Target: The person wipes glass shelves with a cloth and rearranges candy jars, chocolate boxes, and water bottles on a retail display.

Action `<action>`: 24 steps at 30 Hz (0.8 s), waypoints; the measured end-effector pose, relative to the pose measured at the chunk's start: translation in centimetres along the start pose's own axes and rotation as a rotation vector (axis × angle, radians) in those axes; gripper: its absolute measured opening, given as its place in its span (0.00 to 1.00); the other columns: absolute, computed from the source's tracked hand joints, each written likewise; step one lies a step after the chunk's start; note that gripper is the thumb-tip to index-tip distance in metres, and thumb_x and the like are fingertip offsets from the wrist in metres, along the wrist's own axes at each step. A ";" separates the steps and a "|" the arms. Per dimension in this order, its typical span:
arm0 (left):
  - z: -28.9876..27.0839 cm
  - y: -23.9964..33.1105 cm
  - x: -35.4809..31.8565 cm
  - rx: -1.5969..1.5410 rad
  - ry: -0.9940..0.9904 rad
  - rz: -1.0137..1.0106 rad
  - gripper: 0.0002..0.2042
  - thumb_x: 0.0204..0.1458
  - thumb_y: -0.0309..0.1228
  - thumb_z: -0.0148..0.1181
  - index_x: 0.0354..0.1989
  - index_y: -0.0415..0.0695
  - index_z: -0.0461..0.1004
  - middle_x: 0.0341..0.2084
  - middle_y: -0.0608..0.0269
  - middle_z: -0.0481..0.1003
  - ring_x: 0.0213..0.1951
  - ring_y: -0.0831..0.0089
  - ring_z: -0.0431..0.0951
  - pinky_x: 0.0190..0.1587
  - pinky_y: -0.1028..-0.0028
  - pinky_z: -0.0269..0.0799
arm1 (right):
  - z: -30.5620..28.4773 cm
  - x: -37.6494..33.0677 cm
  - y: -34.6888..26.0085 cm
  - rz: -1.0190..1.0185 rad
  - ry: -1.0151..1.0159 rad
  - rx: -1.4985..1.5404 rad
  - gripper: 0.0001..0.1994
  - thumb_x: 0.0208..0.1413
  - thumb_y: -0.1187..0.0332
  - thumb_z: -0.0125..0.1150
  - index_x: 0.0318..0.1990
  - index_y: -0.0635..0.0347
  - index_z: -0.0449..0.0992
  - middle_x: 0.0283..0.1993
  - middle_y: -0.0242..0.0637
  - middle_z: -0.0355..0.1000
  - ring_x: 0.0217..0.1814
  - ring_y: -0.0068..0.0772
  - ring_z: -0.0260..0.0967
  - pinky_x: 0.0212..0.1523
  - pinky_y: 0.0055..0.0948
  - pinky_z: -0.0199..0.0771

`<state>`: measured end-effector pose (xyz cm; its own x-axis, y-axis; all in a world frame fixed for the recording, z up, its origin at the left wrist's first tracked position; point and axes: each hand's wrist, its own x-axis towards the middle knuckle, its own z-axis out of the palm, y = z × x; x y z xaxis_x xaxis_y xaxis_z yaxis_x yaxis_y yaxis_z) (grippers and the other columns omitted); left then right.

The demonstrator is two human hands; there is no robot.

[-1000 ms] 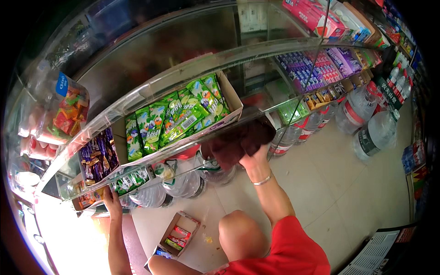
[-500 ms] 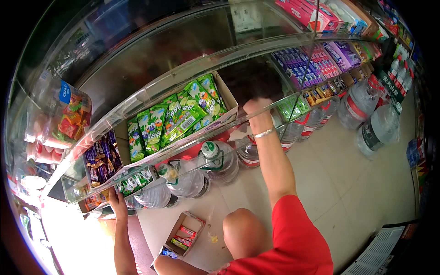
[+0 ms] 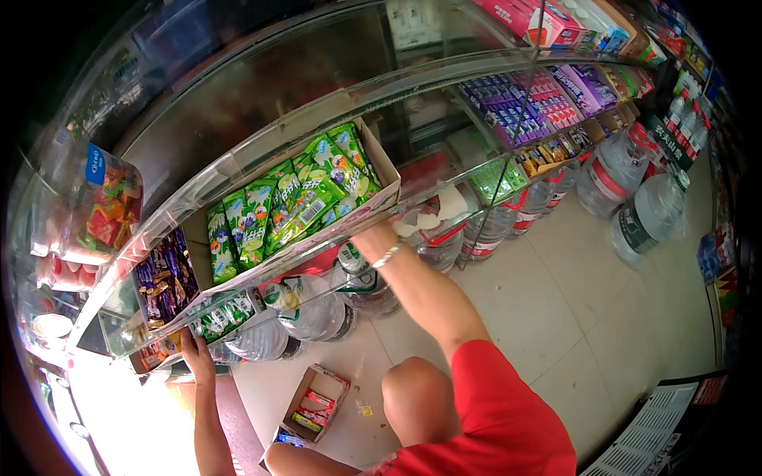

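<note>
My right hand (image 3: 367,236) reaches up to the front lower corner of an open cardboard box (image 3: 387,173) full of green snack packets (image 3: 286,205) on a glass shelf (image 3: 238,163). A bracelet sits on that wrist, and the shelf edge hides the fingers. My left hand (image 3: 195,351) grips the edge of the lower shelf at the left, beside small green packets (image 3: 221,317) and under purple candy packets (image 3: 163,278).
Large water bottles (image 3: 313,313) stand on the floor under the shelves, and more (image 3: 639,214) stand at the right. A small open carton (image 3: 317,401) with sweets lies on the tiled floor by my knee (image 3: 417,393). Shelves of purple and pink packs (image 3: 528,99) run to the right.
A second ago my right hand held something dark below the box. It has since risen to the box's front corner, and the dark thing is gone from view. The left hand stays on the shelf.
</note>
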<state>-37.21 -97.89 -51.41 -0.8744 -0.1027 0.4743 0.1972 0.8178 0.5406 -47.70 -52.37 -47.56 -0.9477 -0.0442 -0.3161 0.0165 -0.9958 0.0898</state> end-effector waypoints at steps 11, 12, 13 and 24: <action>-0.3 -1.9 -0.3 -0.023 0.016 -0.037 0.19 0.55 0.28 0.45 0.53 0.29 0.66 0.43 0.40 0.73 0.43 0.51 0.74 0.48 0.65 0.67 | -1.1 -5.5 0.8 0.397 -0.662 -0.100 0.29 0.58 0.48 0.51 0.60 0.60 0.65 0.61 0.44 0.66 0.59 0.44 0.65 0.63 0.47 0.62; -0.6 -1.4 -0.4 0.020 -0.011 -0.065 0.18 0.55 0.28 0.45 0.51 0.30 0.67 0.41 0.40 0.73 0.40 0.52 0.73 0.46 0.65 0.67 | -1.0 -6.2 -1.1 0.347 -0.664 -0.103 0.28 0.59 0.47 0.49 0.58 0.60 0.67 0.59 0.44 0.67 0.58 0.44 0.66 0.62 0.46 0.64; -0.4 -0.2 -0.1 0.053 -0.039 -0.091 0.17 0.55 0.28 0.45 0.50 0.30 0.67 0.38 0.41 0.72 0.37 0.53 0.73 0.43 0.65 0.67 | -0.9 -7.0 -3.3 0.290 -0.665 -0.115 0.28 0.60 0.47 0.48 0.57 0.61 0.69 0.58 0.45 0.69 0.57 0.45 0.67 0.61 0.44 0.65; -0.1 -0.3 -0.2 -0.008 0.021 -0.008 0.10 0.55 0.27 0.47 0.40 0.33 0.67 0.28 0.49 0.68 0.28 0.60 0.66 0.35 0.64 0.64 | -1.2 -11.5 -14.1 -0.403 -0.508 -0.327 0.21 0.65 0.59 0.40 0.57 0.63 0.67 0.60 0.45 0.66 0.61 0.46 0.63 0.64 0.48 0.62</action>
<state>-37.11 -98.14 -51.60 -0.8663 -0.1214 0.4846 0.1936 0.8126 0.5498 -36.67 -37.88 -46.33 -0.9302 0.2943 0.2195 -0.3457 -0.9035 -0.2533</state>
